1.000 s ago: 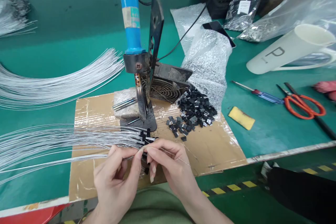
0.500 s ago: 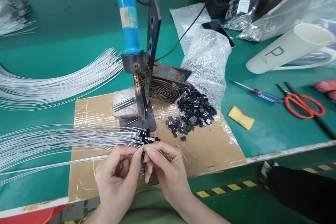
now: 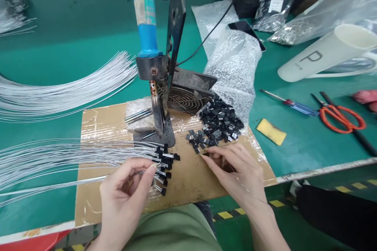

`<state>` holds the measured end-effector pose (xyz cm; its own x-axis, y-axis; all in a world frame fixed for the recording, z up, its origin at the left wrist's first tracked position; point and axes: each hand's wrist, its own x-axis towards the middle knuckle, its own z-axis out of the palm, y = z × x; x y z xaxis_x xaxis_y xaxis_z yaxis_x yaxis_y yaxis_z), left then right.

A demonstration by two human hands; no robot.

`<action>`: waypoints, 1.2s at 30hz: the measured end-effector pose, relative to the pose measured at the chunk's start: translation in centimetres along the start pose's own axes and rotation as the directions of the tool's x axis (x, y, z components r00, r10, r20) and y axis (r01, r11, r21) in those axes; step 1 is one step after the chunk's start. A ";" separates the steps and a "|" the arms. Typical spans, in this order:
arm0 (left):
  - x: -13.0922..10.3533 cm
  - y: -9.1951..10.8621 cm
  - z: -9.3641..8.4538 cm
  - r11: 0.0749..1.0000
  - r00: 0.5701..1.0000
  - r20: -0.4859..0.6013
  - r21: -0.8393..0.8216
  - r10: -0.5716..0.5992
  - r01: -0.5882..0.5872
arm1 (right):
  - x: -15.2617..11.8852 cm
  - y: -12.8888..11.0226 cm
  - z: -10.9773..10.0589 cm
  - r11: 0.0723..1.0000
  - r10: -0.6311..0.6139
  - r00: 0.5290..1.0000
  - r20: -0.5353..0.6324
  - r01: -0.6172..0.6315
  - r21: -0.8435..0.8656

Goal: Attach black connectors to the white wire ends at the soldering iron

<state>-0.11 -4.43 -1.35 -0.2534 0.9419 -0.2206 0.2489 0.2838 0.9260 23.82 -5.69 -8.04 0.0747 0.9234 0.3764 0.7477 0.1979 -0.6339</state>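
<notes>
My left hand [image 3: 129, 192] is closed in a pinch on a thin white wire, just left of a cluster of black connectors [image 3: 161, 191] on the wire ends. A bundle of white wires [image 3: 103, 153] runs in from the left. My right hand [image 3: 238, 168] is at the near edge of a heap of small black plastic pieces [image 3: 220, 119]. Its thumb and index fingertips close round one loose black piece, largely hidden by the fingers. A thin, shiny strand [image 3: 246, 188] lies across this hand.
A blue-handled soldering iron [image 3: 147, 35] points down in its stand, before a round-grilled fan [image 3: 185, 98]. Cardboard [image 3: 188, 188] covers the work area. To the right are a yellow sponge [image 3: 271, 131], a screwdriver [image 3: 300, 106], orange-handled scissors [image 3: 341, 119] and a white mug [image 3: 324, 55].
My right hand has left my left hand and moved right to the black pieces. The left hand stays pinched near the connectors, which now show more fully.
</notes>
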 end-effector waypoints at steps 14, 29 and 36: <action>0.1 -0.4 -0.3 0.996 1.000 -0.004 0.088 -0.003 0.003 | -0.5 -3.2 1.2 0.838 0.355 0.934 0.041 -0.337 0.428; 0.3 1.0 -0.3 0.998 0.997 0.080 0.059 0.001 -0.006 | 2.1 -7.5 3.4 0.555 0.330 0.905 0.268 -0.416 0.720; 0.4 1.5 -0.2 1.000 0.989 0.150 0.021 0.006 -0.009 | 2.5 -7.9 3.5 0.531 0.301 0.909 0.289 -0.412 0.741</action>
<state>0.00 -3.68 0.05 -0.1083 0.9599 -0.2584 0.2708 0.2786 0.9214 15.76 -3.82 -4.46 0.1027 0.9937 -0.0442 -0.1224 -0.0314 -0.9920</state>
